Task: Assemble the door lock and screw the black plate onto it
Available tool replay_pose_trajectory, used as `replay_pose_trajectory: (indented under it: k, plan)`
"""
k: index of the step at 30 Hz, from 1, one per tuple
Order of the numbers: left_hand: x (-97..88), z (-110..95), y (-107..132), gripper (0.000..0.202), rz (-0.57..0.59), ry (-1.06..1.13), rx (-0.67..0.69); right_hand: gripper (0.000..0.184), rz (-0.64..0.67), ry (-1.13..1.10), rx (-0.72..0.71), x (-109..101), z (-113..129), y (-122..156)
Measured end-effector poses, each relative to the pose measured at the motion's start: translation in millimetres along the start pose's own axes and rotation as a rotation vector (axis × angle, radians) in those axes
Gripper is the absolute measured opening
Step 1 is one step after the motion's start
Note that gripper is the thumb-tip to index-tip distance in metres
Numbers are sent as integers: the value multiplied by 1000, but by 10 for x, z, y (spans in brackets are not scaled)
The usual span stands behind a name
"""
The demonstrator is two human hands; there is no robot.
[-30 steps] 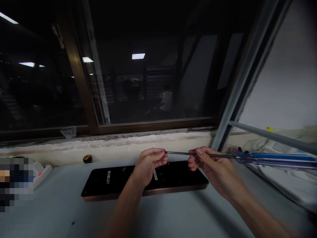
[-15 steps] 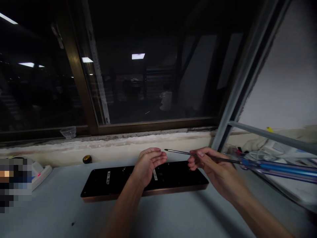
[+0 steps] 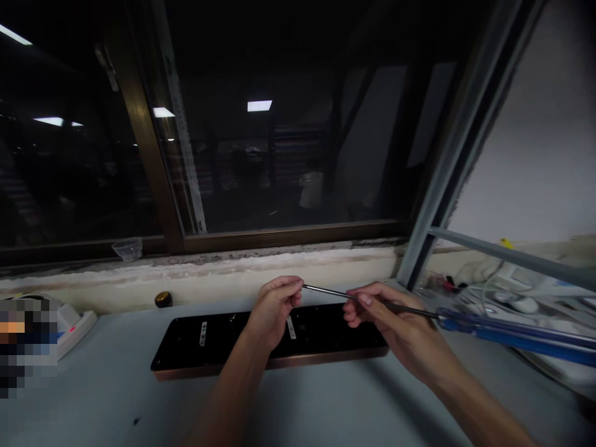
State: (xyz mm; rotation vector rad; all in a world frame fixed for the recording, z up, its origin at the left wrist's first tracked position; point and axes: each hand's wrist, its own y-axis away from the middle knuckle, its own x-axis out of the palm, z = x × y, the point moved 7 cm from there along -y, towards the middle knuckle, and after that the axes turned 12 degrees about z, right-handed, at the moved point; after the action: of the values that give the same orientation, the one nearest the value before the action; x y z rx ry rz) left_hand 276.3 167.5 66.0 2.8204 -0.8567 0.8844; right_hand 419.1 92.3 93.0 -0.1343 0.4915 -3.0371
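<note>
My right hand (image 3: 386, 320) is closed round the metal shaft of a long screwdriver (image 3: 470, 324) with a blue handle that reaches off to the right. Its tip points left and meets the pinched fingers of my left hand (image 3: 274, 304). Whatever those fingers pinch at the tip is too small to make out. Both hands hover just above a long black panel with a copper edge (image 3: 209, 344) that lies flat on the grey table (image 3: 93, 397).
A window sill (image 3: 186, 273) runs behind the table, with a clear plastic cup (image 3: 126, 248) and a small round brass piece (image 3: 162, 299) near it. A white power strip (image 3: 69, 323) sits at the left. Cables and clutter (image 3: 507, 298) lie behind a metal frame at the right.
Half a second ago my left hand was open, apart from the tip. Now it pinches at the tip again, and the screwdriver has tilted, its handle lower.
</note>
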Motion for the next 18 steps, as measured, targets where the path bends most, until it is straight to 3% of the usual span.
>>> replay_pose_trajectory:
  k: [11, 18]
  plan:
    - [-3, 21, 27, 6, -24, 6, -46, 21, -3, 71, 2, -75, -77, 16]
    - [89, 40, 27, 10, 77, -191, -82, 25, -71, 30, -34, -122, -48, 0]
